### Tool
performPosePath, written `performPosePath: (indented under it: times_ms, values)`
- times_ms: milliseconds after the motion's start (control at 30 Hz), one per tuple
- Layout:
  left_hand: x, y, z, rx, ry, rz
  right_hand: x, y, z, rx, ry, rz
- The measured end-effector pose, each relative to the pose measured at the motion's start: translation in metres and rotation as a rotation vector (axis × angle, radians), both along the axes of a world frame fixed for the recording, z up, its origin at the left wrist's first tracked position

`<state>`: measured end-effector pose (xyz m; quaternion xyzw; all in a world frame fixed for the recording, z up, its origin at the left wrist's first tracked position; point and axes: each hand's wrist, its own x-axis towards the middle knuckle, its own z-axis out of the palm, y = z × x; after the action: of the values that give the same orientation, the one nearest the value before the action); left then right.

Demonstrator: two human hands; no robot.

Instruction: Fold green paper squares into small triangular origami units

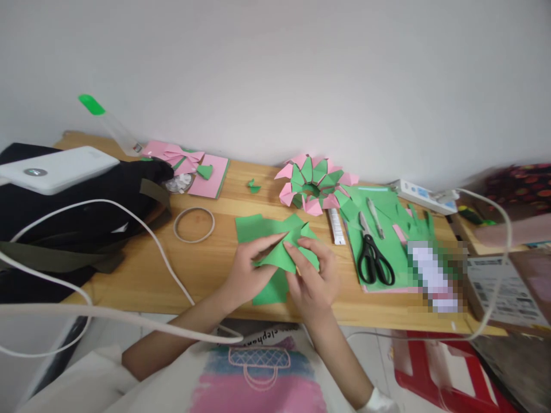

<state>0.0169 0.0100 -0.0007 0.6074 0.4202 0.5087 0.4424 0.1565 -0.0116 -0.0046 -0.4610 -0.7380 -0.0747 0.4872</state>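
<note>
Because the white device on the left rests on a soft black bag, it looks apt to slide if the bag gets nudged. Nearer, a pale cable passes across the left forearm, and I'd say a sudden pull could snag it. Toward the middle, the left hand pinches the folded green paper over the counter, and the right hand has its fingers closed on the same piece from the other side. Uneven pressure from the two could skew a crease; too firm a pinch might crumple or tear it. A flat green sheet lies just beyond, where a drifting wrist could bend it. Farther right, near the wall, the pink-and-green ring of folded pieces could lose its shape under a careless reach. Rightmost, black-handled scissors lie on green paper stock; dragged rather than lifted, they might scratch or tear the top sheet.
</note>
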Motion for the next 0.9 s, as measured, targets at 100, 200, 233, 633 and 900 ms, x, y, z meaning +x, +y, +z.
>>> performPosePath:
  times_ms: [100, 200, 233, 633, 900]
  values:
    - [-0.002, -0.001, -0.001, 0.002, -0.011, -0.016, -0.001, 0.000, 0.000, 0.010, -0.025, 0.008]
    - [-0.002, -0.003, -0.002, 0.017, -0.007, -0.035, -0.002, 0.000, 0.000, 0.018, -0.022, 0.022]
    - [-0.003, -0.004, -0.002, 0.023, -0.002, -0.040, -0.003, 0.000, 0.000, 0.020, -0.016, 0.026]
    - [-0.002, -0.009, -0.001, 0.148, 0.115, -0.105, -0.009, -0.003, 0.001, 0.000, 0.103, 0.005]
    - [-0.002, -0.011, 0.002, -0.242, -0.192, -0.254, -0.010, 0.003, 0.009, -0.127, 0.200, 0.037]
